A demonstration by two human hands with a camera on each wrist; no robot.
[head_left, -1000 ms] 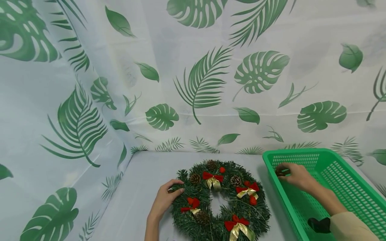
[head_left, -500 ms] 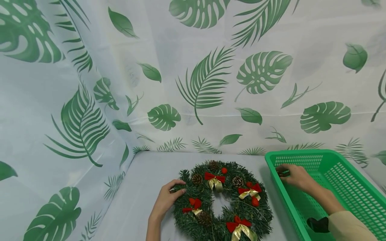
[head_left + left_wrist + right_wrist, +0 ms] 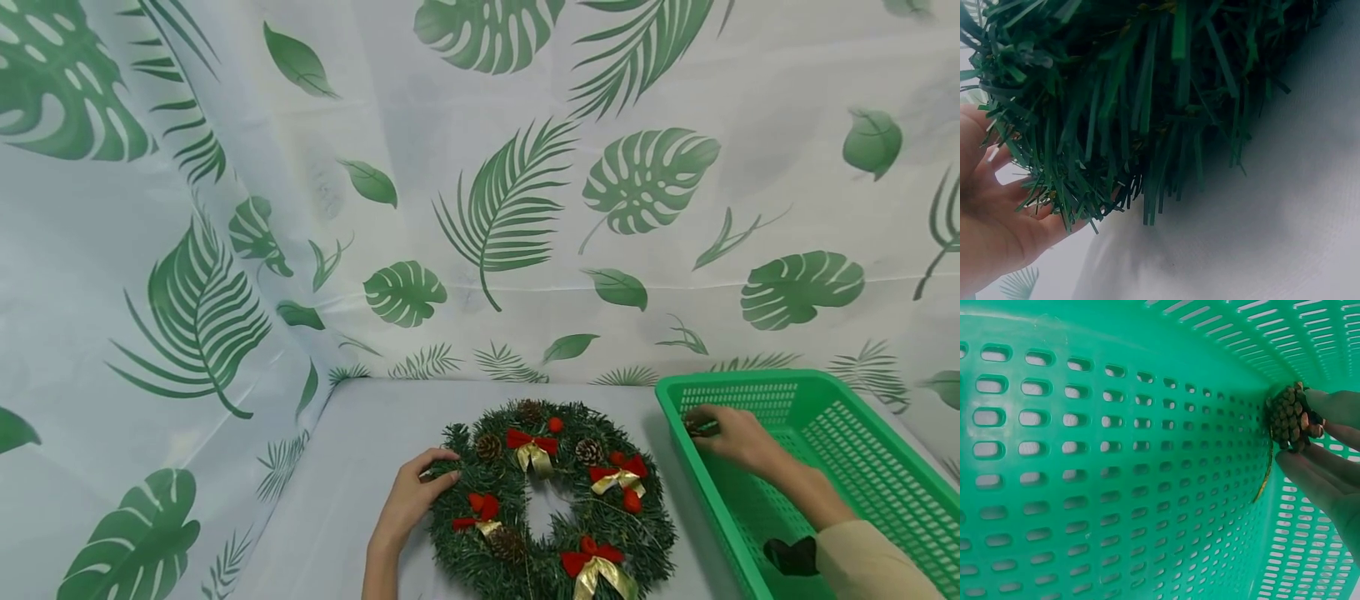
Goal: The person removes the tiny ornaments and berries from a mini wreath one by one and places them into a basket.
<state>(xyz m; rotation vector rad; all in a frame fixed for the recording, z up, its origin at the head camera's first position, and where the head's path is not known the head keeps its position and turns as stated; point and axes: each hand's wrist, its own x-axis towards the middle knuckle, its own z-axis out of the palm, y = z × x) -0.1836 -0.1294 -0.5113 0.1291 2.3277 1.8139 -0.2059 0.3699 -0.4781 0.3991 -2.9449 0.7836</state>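
Note:
A green wreath (image 3: pixel 551 500) with red-and-gold bows and pine cones lies on the pale table. My left hand (image 3: pixel 416 492) grips its left rim, fingers curled over the needles (image 3: pixel 1122 125). My right hand (image 3: pixel 731 435) reaches into the far left corner of the green basket (image 3: pixel 885 475) and pinches a brown pine cone (image 3: pixel 1290 419) with a thin wire stem against the basket's perforated wall (image 3: pixel 1104 475). In the head view the cone (image 3: pixel 696 422) shows just past the fingertips.
A small dark object (image 3: pixel 791 557) lies in the basket near my right forearm. A leaf-printed cloth (image 3: pixel 480 208) hangs behind and to the left of the table. Bare tabletop (image 3: pixel 345 492) lies left of the wreath.
Almost nothing has moved. The left hand stays on the wreath's rim and the right hand stays in the basket corner with the cone.

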